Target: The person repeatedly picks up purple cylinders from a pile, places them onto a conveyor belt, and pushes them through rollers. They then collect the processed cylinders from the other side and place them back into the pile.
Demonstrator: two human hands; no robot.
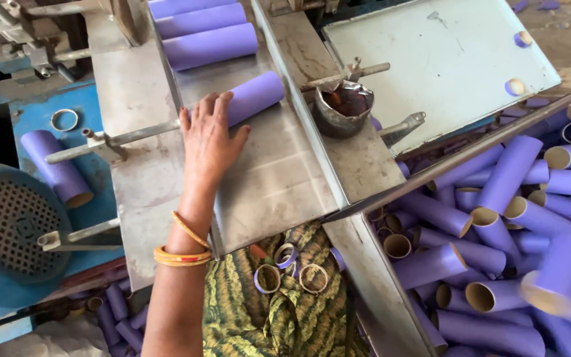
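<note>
My left hand reaches forward, palm down, onto a sloping metal tray. Its fingers lie over the left end of a purple cardboard tube that rests across the tray. Up to three more purple tubes lie side by side higher up the same tray. Orange and yellow bangles circle my left wrist. My right hand is out of view.
A bin at the right holds several purple tubes, one blurred. A metal cup with dark paste sits on a rail. A blue motor housing and another tube are at the left. Cut rings lie on my lap.
</note>
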